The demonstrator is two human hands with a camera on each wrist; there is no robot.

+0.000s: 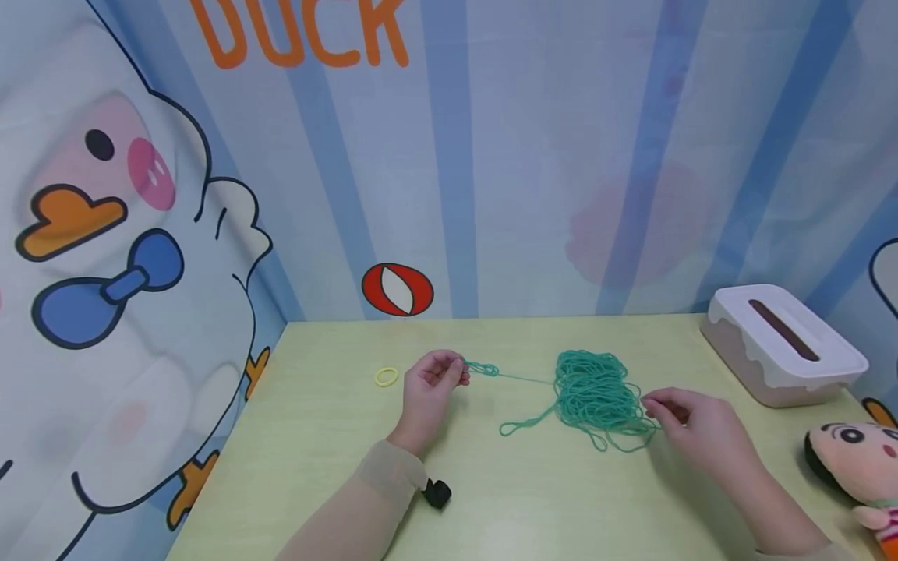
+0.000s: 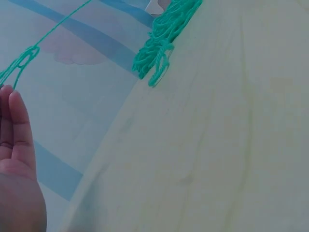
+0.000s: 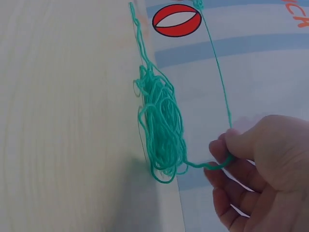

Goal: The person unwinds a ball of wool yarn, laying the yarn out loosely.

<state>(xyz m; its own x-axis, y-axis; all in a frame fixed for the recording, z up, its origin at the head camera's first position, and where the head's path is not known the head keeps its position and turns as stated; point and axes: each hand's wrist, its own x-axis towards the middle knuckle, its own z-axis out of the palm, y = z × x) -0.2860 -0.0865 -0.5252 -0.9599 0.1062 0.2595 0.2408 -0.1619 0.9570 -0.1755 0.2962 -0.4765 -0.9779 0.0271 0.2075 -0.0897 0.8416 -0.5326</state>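
Note:
A loose pile of green yarn (image 1: 596, 393) lies on the table, with a looped end sticking out toward the left. My left hand (image 1: 431, 389) pinches a small looped bundle of the same yarn (image 1: 482, 368) between thumb and fingers. From that bundle a thin strand (image 3: 218, 70) runs across to my right hand (image 3: 263, 164), whose thumb and forefinger pinch it beside the pile's right side. Another stretch of yarn links those fingers to the pile. In the left wrist view, the left hand (image 2: 17, 159) shows only partly, at the left edge, with the loops above its fingertips.
A yellow ring (image 1: 386, 377) lies on the pale table (image 1: 337, 467) left of the left hand. At the back right stands a tissue box (image 1: 779, 351) with a white lid. A plush doll (image 1: 859, 463) sits at the right edge. A printed curtain (image 1: 519, 156) hangs behind.

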